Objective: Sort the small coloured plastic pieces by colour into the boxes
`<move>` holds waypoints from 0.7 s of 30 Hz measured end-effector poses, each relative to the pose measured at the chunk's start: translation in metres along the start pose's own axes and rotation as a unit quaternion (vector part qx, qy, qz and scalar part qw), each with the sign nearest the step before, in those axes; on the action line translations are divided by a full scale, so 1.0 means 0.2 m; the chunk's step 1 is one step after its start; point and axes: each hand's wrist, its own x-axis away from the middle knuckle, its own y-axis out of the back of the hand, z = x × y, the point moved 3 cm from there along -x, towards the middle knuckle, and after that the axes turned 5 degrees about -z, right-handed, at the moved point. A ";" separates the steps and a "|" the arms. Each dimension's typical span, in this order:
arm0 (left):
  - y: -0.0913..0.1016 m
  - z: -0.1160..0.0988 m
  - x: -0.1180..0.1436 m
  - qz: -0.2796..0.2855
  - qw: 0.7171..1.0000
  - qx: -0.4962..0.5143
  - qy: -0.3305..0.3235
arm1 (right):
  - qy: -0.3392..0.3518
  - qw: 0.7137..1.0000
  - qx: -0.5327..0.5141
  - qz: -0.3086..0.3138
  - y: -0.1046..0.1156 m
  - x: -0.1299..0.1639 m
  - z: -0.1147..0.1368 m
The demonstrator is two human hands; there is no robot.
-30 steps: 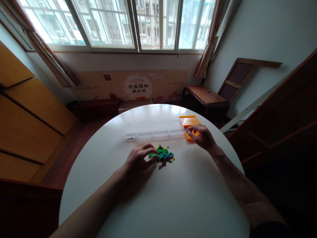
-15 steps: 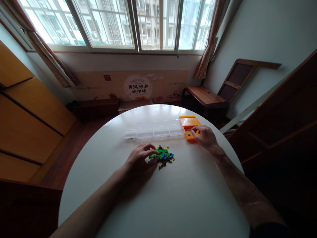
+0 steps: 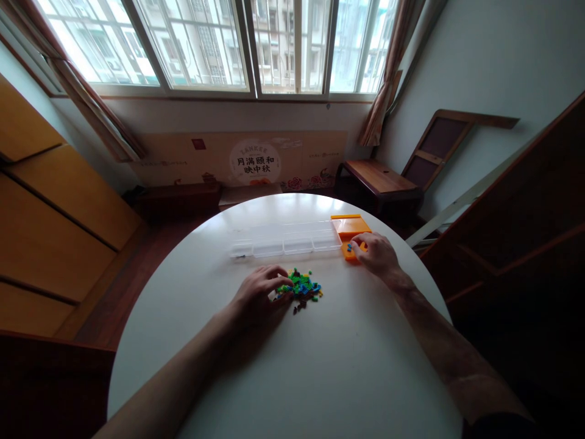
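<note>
A heap of small green, blue, yellow and brown toy bricks lies on the white table. My left hand rests at its left edge, thumb and forefinger curved with a gap between them. Farther right, my right hand is over the front part of an orange plastic box. Its thumb and forefinger pinch a small blue brick low over the orange floor; the fingertips partly cover it, and any brick beside it is hard to make out.
Against the orange box's left side stands a long clear plastic tray with compartments. A small dark piece is near the tray's left end. The round white table has its curved far edge just beyond the tray. A wooden stool stands behind it.
My right hand has lowered slightly toward the orange floor with the blue brick between its fingertips. My left hand has stayed by the heap.
</note>
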 end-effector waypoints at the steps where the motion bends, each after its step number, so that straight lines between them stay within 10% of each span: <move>1: 0.00 0.00 0.00 0.001 1.000 0.000 0.000 | 0.009 1.000 -0.013 -0.004 0.01 0.00 0.02; 11: -0.01 0.00 0.00 0.004 1.000 0.006 -0.003 | 0.254 0.940 -0.202 0.103 -0.01 0.16 0.47; 21: -0.01 0.00 0.00 0.021 1.000 0.020 -0.004 | 0.287 0.914 -0.236 0.161 0.01 0.18 0.51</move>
